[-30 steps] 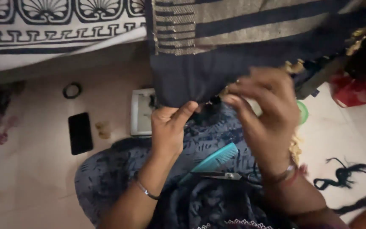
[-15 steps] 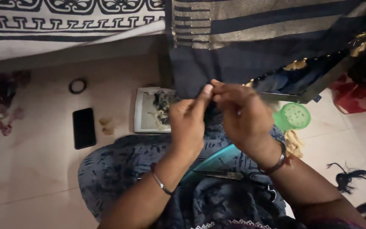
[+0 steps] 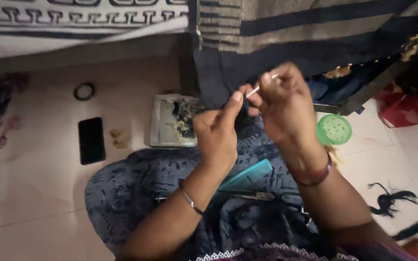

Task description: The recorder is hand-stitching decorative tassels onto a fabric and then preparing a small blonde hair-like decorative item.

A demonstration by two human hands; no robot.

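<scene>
**Needle raised at the hem of the dark cloth**

From my remote seat, I saw both hands lifted over the lap, close to the lower edge of the dark navy cloth with gold-striped border (image 3: 267, 29) that hung down from above. The right hand (image 3: 289, 108) had its fingers (image 3: 267, 79) pinched narrow around a thin, pale metal needle-like tool (image 3: 253, 90), which slanted down toward the left hand (image 3: 216, 135). The left hand's thumb and forefinger were closed together just beside the tool's lower tip, apparently on a bit of dark thread or the cloth's edge; I could not tell which.

I judged the work on the hem to be under way, not finished: the tool was up and gripped, and I could not see how much of the edge was done.

A teal plastic comb (image 3: 246, 175) and steel scissors (image 3: 255, 195) lay on the lap. On the tiled floor (image 3: 39, 193) sat a black phone (image 3: 91, 140), a white tray of scraps (image 3: 163, 123) and a green round lid (image 3: 334, 129).
</scene>
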